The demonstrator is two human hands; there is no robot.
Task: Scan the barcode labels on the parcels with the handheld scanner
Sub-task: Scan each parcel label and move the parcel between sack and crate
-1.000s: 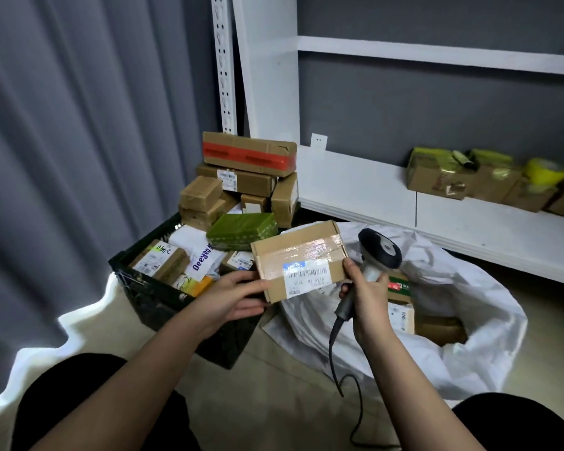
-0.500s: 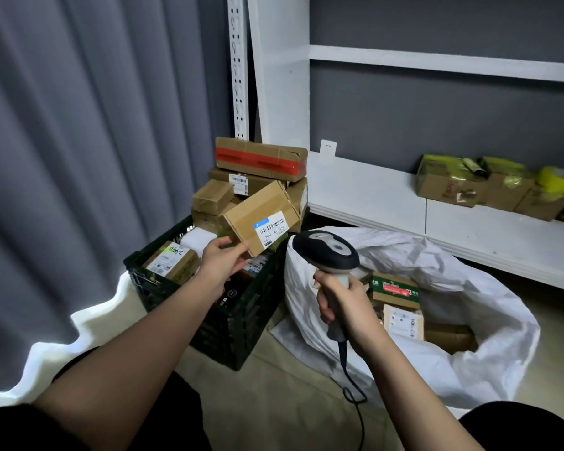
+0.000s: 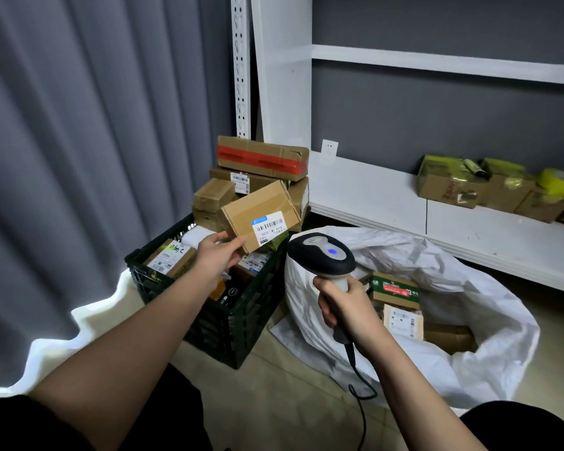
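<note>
Since a moment ago, the labelled cardboard parcel (image 3: 262, 213) is being carried by the pinching left hand (image 3: 216, 255) over the black crate (image 3: 241, 320) — scanned, seemingly; the handheld scanner (image 3: 323, 258) is being gripped by the right hand (image 3: 345, 304) — another parcel is being called for.

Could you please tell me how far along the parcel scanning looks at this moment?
Likely done: labelled cardboard parcels fill the dark plastic crate and stack behind it. In hand: the left hand holds a brown cardboard box with a white barcode label above the crate, while the right hand grips the black and grey handheld scanner, its blue light lit. Left: several parcels sit in the white woven sack.
</note>
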